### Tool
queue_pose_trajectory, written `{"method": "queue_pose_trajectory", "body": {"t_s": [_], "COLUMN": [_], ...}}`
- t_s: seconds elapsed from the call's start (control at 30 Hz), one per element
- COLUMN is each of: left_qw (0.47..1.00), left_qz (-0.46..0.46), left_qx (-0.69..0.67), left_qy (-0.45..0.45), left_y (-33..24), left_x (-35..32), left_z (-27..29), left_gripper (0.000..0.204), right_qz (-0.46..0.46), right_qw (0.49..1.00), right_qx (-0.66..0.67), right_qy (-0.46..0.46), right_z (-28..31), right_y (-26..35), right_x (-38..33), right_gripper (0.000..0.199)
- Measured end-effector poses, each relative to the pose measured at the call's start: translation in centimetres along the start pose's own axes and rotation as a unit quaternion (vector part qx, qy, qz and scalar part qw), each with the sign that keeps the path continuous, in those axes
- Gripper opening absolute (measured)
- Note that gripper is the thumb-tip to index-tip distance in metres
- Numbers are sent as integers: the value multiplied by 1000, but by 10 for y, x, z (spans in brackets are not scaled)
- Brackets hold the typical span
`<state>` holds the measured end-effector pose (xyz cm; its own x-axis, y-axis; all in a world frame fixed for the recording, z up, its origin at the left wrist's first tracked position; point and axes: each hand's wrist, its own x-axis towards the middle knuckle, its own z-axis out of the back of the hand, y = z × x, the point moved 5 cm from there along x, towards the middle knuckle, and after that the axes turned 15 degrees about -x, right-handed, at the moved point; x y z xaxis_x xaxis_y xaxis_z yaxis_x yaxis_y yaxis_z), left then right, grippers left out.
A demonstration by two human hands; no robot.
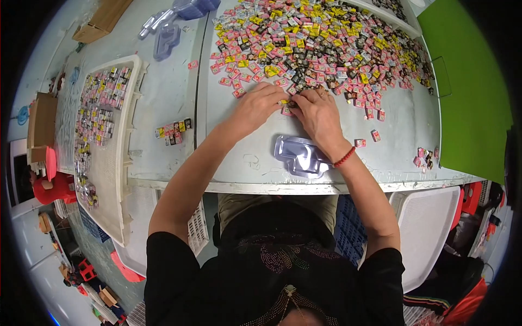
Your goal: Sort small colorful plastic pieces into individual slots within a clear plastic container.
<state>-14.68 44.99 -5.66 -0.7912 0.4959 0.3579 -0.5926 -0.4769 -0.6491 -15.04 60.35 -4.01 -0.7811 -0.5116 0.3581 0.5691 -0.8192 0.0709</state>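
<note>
A wide heap of small printed boxes [326,49] in pink, black, yellow and white lies on the table. At its near edge my left hand [258,108] and my right hand [317,111] meet, fingers bent and thumbs toward each other. Between the fingertips shows a little yellow box [284,101], which the left fingers grip. The right fingers close on a dark box, mostly hidden by the hand. A pink box [286,111] sits just below the fingertips. Closer to me, beside my right wrist, a clear stepped plastic blister tray [302,156] rests on the table.
A white tray [126,130] of packed clear blisters stands at the left. A small block of boxes [174,131] sits near the table seam. Stacked clear blisters [193,8] lie at the back left. A green panel [467,87] borders the right side, near some loose boxes [424,157].
</note>
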Motion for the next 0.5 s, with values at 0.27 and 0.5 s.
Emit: {"method": "queue_pose_trajectory", "body": {"t_s": [0.27,0.5], "left_qw": [999,999], "left_qz": [-46,-10], "left_qx": [28,37], "left_qy": [-4,16], "left_y": [-17,-17], "left_x": [-10,-15], "left_z": [4,9], "left_gripper": [27,23], "right_qz": [10,-17], "right_qw": [999,998], "right_qx": [29,59], "right_qy": [21,20], "right_z": [-1,17], "right_y": [-4,-43], "right_x": [8,-9], "right_gripper": [17,16]}}
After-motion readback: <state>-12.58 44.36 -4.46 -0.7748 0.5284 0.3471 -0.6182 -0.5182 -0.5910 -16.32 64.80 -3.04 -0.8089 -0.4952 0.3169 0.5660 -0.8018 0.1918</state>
